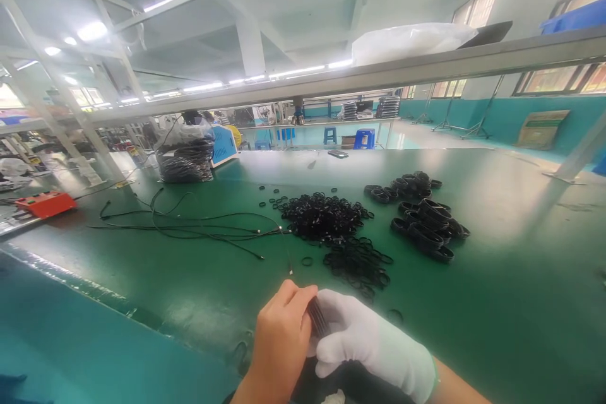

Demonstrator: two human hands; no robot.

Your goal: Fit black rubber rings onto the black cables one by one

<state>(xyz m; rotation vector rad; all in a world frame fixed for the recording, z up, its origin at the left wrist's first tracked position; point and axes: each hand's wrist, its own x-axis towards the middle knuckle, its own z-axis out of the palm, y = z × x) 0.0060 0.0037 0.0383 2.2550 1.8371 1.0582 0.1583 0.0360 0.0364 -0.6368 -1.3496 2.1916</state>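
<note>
My bare left hand [280,344] and my white-gloved right hand [369,341] meet near the bottom edge, both closed on a small coil of black cable [317,317] held between them. Just beyond my hands lies a heap of small black rubber bands [331,221] on the green table [497,252]. To its right sit several coiled black cable bundles [426,221]. Loose black cables [189,224] stretch across the table to the left.
A clear bag of black cables [185,154] stands at the back left beside a blue box [222,144]. An orange device [45,203] lies at the far left. A metal shelf rail [379,76] crosses overhead. A phone [338,153] rests at the table's far edge.
</note>
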